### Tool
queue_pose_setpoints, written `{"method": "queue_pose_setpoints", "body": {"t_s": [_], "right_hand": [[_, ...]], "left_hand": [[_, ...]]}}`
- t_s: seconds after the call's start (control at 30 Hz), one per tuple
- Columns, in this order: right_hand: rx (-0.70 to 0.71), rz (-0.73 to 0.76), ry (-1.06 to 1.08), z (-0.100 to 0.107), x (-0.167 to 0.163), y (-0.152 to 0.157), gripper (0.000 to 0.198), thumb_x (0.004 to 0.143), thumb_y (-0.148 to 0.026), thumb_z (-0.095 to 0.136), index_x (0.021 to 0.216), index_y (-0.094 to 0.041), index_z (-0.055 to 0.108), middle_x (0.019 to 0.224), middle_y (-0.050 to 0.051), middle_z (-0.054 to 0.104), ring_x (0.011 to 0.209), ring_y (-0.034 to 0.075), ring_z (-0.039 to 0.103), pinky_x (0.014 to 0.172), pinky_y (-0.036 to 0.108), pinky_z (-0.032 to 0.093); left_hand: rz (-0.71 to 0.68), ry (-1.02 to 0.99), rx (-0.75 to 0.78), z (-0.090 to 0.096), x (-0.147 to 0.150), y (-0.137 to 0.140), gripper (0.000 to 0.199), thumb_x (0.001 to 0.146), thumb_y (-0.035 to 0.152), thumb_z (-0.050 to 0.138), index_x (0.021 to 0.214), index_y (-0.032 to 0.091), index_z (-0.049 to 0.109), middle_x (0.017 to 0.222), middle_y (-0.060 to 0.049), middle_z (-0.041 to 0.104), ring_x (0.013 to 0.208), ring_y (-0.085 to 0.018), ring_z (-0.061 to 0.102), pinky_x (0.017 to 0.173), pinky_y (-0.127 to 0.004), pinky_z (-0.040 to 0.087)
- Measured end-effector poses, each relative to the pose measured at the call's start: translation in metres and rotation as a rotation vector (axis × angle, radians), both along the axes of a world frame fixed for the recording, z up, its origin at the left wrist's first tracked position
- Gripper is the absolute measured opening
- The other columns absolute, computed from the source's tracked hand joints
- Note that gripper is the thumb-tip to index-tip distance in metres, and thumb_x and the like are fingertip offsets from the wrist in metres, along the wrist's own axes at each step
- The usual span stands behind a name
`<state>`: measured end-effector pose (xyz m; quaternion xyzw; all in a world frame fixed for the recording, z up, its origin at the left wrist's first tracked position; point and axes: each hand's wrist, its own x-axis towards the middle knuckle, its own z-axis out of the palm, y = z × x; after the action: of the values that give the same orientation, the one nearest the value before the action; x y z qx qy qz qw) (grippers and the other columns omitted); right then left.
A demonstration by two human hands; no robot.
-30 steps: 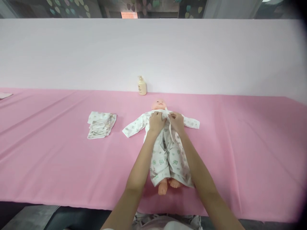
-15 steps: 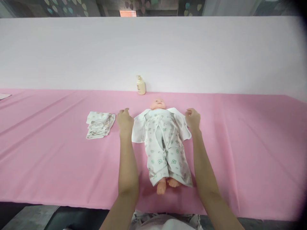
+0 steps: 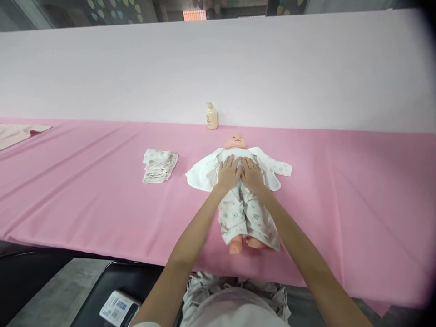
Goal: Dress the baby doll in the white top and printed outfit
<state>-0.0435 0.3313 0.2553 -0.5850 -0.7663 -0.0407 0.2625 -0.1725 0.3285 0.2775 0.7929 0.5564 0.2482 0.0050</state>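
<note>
Illegible print on bottle [image 3: 211, 118] and box [image 3: 116, 309]

Cream pump bottle [image 3: 211, 118], white wall [image 3: 289, 72], black chair [image 3: 139, 276]

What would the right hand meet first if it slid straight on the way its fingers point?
Past the white cloth under it, the right hand would probably meet the doll's head first, though depth is hard to judge.

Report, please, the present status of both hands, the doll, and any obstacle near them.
Left hand and right hand laid flat on doll. Doll face-up, jacket spread open. Bottle and folded cloths apart from hands, not in the way.
</note>
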Motion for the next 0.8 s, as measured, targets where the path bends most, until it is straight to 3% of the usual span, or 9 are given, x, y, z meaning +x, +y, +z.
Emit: {"method": "queue_pose_setpoints", "body": {"t_s": [0.2,0.33,0.43,0.57,0.8], "right_hand": [[-0.008,0.016,0.062,-0.012,0.011,-0.063,0.050,0.093,-0.029,0.037,0.141,-0.013,0.037,0.143,0.013,0.038,0.133,0.027,0.031,0.108,0.047,0.028],[-0.064,0.084,0.147,-0.014,0.021,-0.103,0.052,0.093,-0.039,0.042,0.138,-0.014,0.039,0.137,0.014,0.043,0.130,0.026,0.036,0.105,0.044,0.034],[-0.088,0.064,0.157,-0.017,0.022,-0.126,0.059,0.090,-0.040,0.047,0.140,-0.011,0.034,0.137,0.016,0.044,0.130,0.028,0.036,0.105,0.046,0.033],[-0.061,0.011,0.166,-0.022,0.017,-0.154,0.055,0.089,-0.034,0.049,0.137,-0.011,0.038,0.135,0.015,0.047,0.127,0.027,0.040,0.104,0.045,0.035],[-0.021,0.003,0.228,-0.022,0.015,-0.175,0.047,0.088,-0.028,0.051,0.132,-0.014,0.044,0.129,0.013,0.052,0.122,0.025,0.045,0.101,0.041,0.038]], "left_hand": [[-0.112,0.020,0.135,-0.012,-0.011,-0.060,0.047,0.093,0.039,0.038,0.138,0.024,0.042,0.135,-0.013,0.041,0.127,-0.026,0.038,0.109,-0.046,0.026],[-0.168,0.028,0.111,-0.016,-0.021,-0.089,0.041,0.092,0.034,0.040,0.132,0.025,0.049,0.126,-0.011,0.045,0.117,-0.025,0.043,0.107,-0.047,0.028],[-0.163,0.002,0.078,-0.018,-0.027,-0.102,0.042,0.094,0.031,0.036,0.133,0.019,0.046,0.123,-0.012,0.047,0.114,-0.025,0.044,0.104,-0.045,0.032],[-0.116,-0.033,0.018,-0.025,-0.031,-0.125,0.052,0.096,0.035,0.032,0.140,0.008,0.032,0.128,-0.017,0.047,0.119,-0.027,0.041,0.105,-0.045,0.031],[-0.122,0.000,-0.068,-0.026,-0.035,-0.160,0.064,0.091,0.048,0.041,0.141,0.011,0.026,0.134,-0.018,0.043,0.126,-0.029,0.037,0.106,-0.048,0.027]]}}
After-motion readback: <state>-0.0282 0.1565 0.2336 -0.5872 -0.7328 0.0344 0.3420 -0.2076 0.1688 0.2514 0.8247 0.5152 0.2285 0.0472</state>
